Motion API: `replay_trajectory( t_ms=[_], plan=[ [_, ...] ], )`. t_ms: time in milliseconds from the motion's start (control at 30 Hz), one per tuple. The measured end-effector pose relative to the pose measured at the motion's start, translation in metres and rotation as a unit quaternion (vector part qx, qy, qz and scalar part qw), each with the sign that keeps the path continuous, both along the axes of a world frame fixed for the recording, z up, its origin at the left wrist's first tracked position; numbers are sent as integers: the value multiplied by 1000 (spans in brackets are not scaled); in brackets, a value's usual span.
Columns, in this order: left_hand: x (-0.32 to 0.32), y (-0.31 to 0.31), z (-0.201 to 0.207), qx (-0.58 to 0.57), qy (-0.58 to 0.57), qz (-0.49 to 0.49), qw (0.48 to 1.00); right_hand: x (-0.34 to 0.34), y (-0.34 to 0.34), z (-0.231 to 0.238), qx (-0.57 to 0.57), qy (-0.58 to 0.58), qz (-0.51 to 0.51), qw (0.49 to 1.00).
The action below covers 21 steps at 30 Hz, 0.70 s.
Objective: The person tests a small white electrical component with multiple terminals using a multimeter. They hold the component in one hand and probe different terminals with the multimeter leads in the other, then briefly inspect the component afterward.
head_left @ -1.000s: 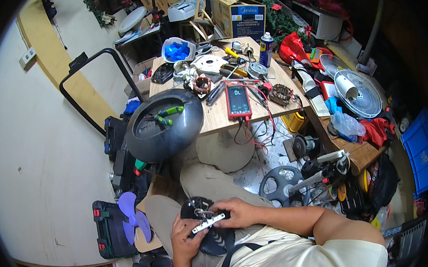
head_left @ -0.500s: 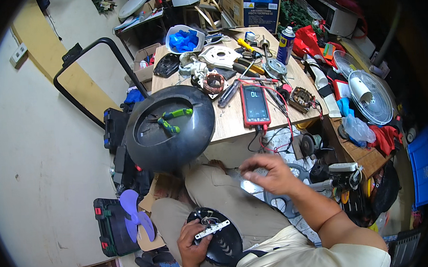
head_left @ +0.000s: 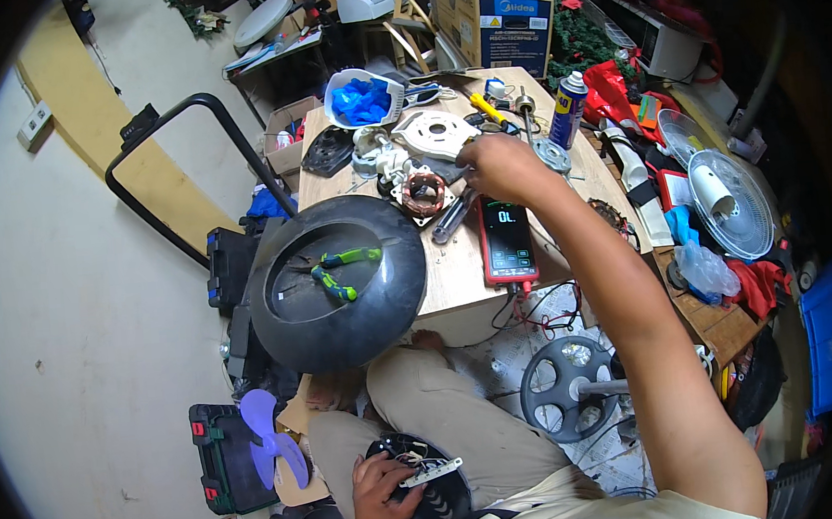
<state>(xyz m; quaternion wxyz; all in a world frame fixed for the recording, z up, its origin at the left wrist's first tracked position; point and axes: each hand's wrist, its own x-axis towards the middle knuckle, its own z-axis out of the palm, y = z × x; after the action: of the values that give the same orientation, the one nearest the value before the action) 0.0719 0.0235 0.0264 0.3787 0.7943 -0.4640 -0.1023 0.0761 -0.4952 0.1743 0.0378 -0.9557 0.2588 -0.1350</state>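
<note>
My left hand (head_left: 382, 493) grips a white switch strip (head_left: 433, 472) with wires behind it, over a black rounded fan housing (head_left: 443, 508) in my lap. My right arm stretches over the wooden table, and my right hand (head_left: 504, 168) is low among the tools with curled fingers; whatever they may hold is hidden. Just by those fingers lies a screwdriver (head_left: 453, 220) with a greyish handle. A red multimeter (head_left: 509, 248) with a lit screen lies below the hand. Left of it sits a motor stator (head_left: 423, 193) with copper windings.
A large black round base (head_left: 380, 301) with green-and-black pliers (head_left: 336, 282) on it stands at the table's left. A blue spray can (head_left: 568, 111) stands at the far right of the table (head_left: 452, 291). Fan guards (head_left: 736, 208) lie at right; a purple fan blade (head_left: 273, 446) leans at left.
My right hand has moved up and forward from above my lap to the tools on the table. My left hand keeps hold of the switch strip. The view has shifted slightly.
</note>
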Motion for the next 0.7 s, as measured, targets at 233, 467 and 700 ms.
replay_trajectory(
  t_ms=[233,467,700],
  plan=[
    [3,7,16,19,5,-2,1000,52,-36,-16,21,120,-20,992],
    [26,12,27,-58,42,46,996,22,-66,0,145,-73,-42,986],
    [35,-28,69,-183,105,83,974,-58,44,28,539,-231,156,795]
  ],
)
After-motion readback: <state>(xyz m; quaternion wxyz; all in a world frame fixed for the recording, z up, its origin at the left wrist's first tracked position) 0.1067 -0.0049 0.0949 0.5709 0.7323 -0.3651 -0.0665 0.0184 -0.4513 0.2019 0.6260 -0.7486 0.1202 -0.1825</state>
